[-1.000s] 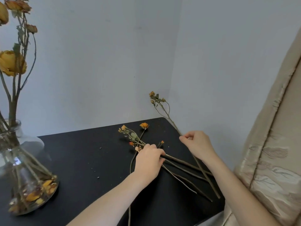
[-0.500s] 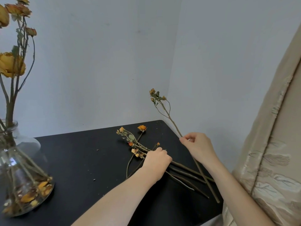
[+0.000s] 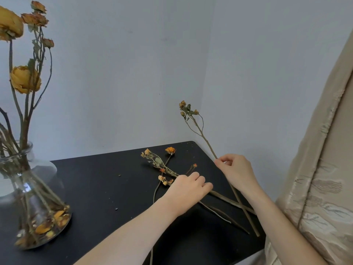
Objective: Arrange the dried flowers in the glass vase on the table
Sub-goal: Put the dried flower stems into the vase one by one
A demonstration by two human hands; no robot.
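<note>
A glass vase [image 3: 36, 196] stands at the left of the black table [image 3: 99, 180], holding several dried yellow and orange flowers [image 3: 24, 79] with fallen petals at its bottom. Several loose dried flower stems [image 3: 162, 165] lie crossed on the table's right half. My left hand [image 3: 188, 188] rests fingers-down on these stems, pinching one. My right hand [image 3: 236, 170] pinches a long stem with small buds [image 3: 188, 109], tilted up off the table, its lower end still near the table's right edge.
Pale walls meet in a corner behind the table. A beige patterned curtain [image 3: 324, 159] hangs close at the right, beside the table's right edge. Small crumbs [image 3: 119, 175] of dried petal lie on the tabletop.
My right hand has raised the budded stem a little higher and more upright. My left hand has slid slightly right along the lying stems. The view has shifted slightly.
</note>
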